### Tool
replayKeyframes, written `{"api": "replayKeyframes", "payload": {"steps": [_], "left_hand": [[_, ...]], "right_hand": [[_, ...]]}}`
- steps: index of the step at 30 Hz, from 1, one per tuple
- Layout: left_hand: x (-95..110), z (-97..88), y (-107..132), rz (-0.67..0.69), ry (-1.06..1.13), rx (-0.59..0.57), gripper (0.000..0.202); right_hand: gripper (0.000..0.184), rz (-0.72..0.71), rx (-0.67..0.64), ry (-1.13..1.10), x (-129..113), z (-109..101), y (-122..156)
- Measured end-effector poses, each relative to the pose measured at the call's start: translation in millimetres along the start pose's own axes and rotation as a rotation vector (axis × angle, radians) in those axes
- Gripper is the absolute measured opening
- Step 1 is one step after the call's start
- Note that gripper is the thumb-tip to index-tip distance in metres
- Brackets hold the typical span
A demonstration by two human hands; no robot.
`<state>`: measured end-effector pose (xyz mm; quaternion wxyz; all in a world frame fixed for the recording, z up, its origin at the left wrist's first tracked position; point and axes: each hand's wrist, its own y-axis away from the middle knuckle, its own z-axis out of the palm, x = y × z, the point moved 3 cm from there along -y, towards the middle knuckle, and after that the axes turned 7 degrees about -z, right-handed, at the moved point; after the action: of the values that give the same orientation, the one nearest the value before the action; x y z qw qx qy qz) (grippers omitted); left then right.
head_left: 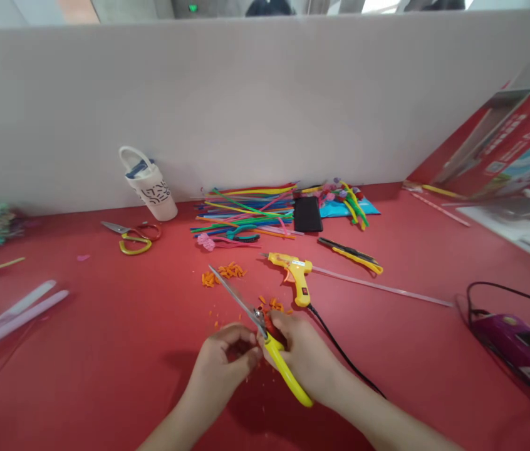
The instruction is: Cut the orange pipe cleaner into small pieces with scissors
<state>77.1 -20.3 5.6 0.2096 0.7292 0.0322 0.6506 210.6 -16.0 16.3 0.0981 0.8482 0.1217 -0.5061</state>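
My right hand [305,354] is closed around scissors [286,369] with a yellow handle loop; a red part shows under the thumb. The long blade points up and to the left, away from me. Close beside the scissors, my left hand [225,360] has its thumb and forefinger pinched together near the pivot. Whatever lies between those fingertips is too small to make out. Small orange cut pieces [224,274] lie in a pile beyond the blade. More orange bits [275,305] rest just past my right hand, and fine crumbs are scattered below.
A yellow glue gun [297,275] with a long glue stick [382,289] lies ahead, its cord running right. Behind are colourful pipe cleaners [246,210], a black phone [307,214] and tweezers [349,254]. A cup [152,191] and second scissors [134,238] stand left; a purple power strip [519,351] sits right.
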Motion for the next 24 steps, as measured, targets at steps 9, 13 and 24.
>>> {"api": "replayKeyframes", "payload": {"steps": [9,13,24], "left_hand": [[21.5,3.4,-6.5,0.033,0.061,0.124,0.009],[14.7,1.2,-8.0,0.009,0.173,0.166,0.003],[8.3,-22.6,-3.9,-0.018,0.626,0.227,0.008]], "right_hand": [[0.018,-0.092,0.035,0.212,-17.4,-18.3,-6.0],[0.014,-0.107,0.049,0.242,-11.4,-22.2,-7.5],[0.025,-0.127,-0.003,0.56,10.9,-34.0,0.9]]}}
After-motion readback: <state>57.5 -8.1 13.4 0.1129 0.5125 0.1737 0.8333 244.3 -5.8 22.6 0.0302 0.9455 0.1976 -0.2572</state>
